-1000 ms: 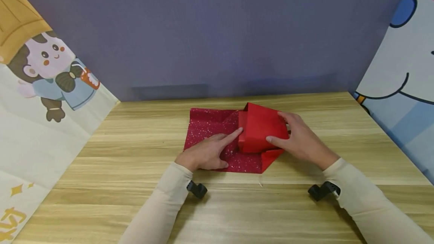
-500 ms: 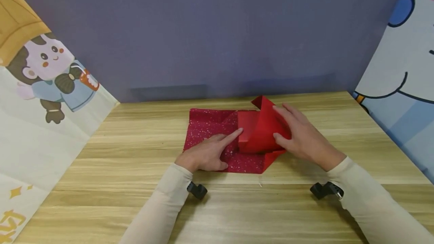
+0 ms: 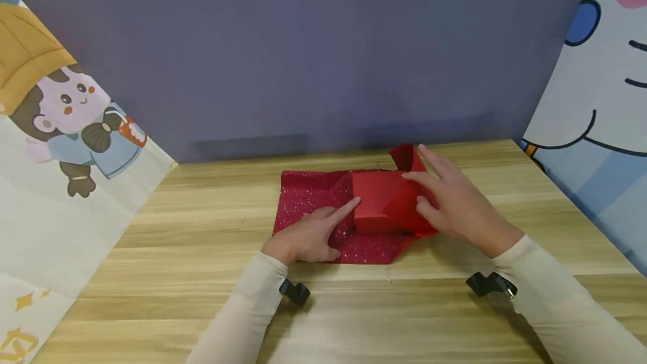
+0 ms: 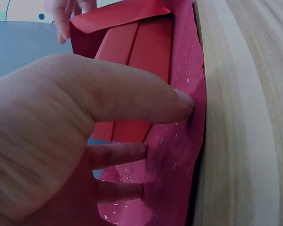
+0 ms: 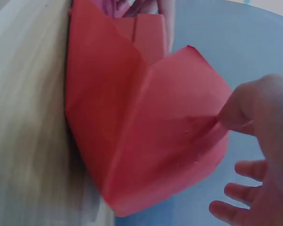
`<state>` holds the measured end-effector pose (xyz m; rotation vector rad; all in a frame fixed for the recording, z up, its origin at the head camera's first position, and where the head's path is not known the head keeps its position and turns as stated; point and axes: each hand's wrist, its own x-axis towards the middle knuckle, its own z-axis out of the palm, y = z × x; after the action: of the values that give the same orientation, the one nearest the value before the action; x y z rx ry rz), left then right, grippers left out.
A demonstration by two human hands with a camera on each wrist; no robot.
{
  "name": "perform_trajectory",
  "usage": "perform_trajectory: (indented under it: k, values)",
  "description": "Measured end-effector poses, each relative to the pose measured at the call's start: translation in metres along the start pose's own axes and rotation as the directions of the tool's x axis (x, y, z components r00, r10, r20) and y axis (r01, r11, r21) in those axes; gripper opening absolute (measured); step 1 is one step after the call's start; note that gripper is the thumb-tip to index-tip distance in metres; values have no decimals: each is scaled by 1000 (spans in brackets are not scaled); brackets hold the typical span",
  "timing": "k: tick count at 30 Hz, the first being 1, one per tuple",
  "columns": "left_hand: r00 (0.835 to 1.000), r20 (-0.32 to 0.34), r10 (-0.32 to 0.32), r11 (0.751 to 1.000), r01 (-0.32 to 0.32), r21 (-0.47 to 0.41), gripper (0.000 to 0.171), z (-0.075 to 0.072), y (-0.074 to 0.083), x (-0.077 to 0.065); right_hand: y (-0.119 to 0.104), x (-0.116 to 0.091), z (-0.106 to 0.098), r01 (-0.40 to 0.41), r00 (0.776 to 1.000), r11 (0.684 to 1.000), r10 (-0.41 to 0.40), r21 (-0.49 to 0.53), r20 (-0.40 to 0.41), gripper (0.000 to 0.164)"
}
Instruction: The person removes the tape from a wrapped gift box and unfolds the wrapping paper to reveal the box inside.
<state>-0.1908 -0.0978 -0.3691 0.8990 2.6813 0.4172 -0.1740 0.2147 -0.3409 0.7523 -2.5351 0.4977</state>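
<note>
A red box [image 3: 371,190] lies on a sheet of wrapping paper [image 3: 308,187], speckled dark red on its upper side and plain red on the other. My left hand [image 3: 310,237] rests on the paper left of the box, the index fingertip at the box's left edge. In the left wrist view its thumb [image 4: 146,96] presses the paper near the table. My right hand [image 3: 465,212] pinches the paper's right flap [image 5: 179,127], which stands raised at the box's right end. Creases run from the pinch in the right wrist view. The flap partly covers the box.
A wood-grain table [image 3: 212,274] carries the paper. Behind it rises a grey-blue panel [image 3: 323,60]. Cartoon-printed sheets flank the table, the left one [image 3: 86,122] showing a figure in a hat. Each wrist wears a small black camera [image 3: 295,292].
The right flap has gone from lying over the box to standing back at its right end, uncovering the box's top. My right hand has shifted slightly right; the left has stayed put.
</note>
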Motion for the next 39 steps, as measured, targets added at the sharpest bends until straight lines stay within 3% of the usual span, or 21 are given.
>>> perform_trajectory:
  k: [5, 13, 16, 20, 23, 25, 28, 39]
  values:
    - [1000, -3, -10, 1000, 10, -8, 119, 1, 0, -1, 2, 1, -10, -92, 995, 995, 93, 23, -26, 22]
    - [1000, -3, -1, 1000, 1, -11, 120, 0, 1, 3, 13, -1, -35, -324, 946, 945, 324, 29, 26, 27]
    - [1000, -5, 4, 1000, -4, -4, 120, 0, 2, 4, 18, -2, -43, -337, 940, 941, 337, -9, 48, 25]
    - [1000, -5, -1, 1000, 1, -3, 120, 1, 2, 4, 26, -5, -54, -294, 952, 952, 299, -81, 69, 27]
    - [1000, -4, -23, 1000, 23, -9, 121, 2, 3, 2, 31, -7, -61, -247, 952, 963, 262, -110, 155, 24]
    - [999, 0, -37, 999, 37, -13, 120, 3, 2, 0, 35, -8, -64, -226, 937, 966, 250, -123, 245, 23]
    - [999, 4, -53, 998, 53, -17, 120, 4, 3, -2, 42, -9, -67, -223, 895, 965, 259, -139, 363, 36]
    - [999, 4, -42, 999, 42, -27, 119, 4, 2, 2, 72, -20, -72, -306, 788, 942, 331, -137, 520, 74]
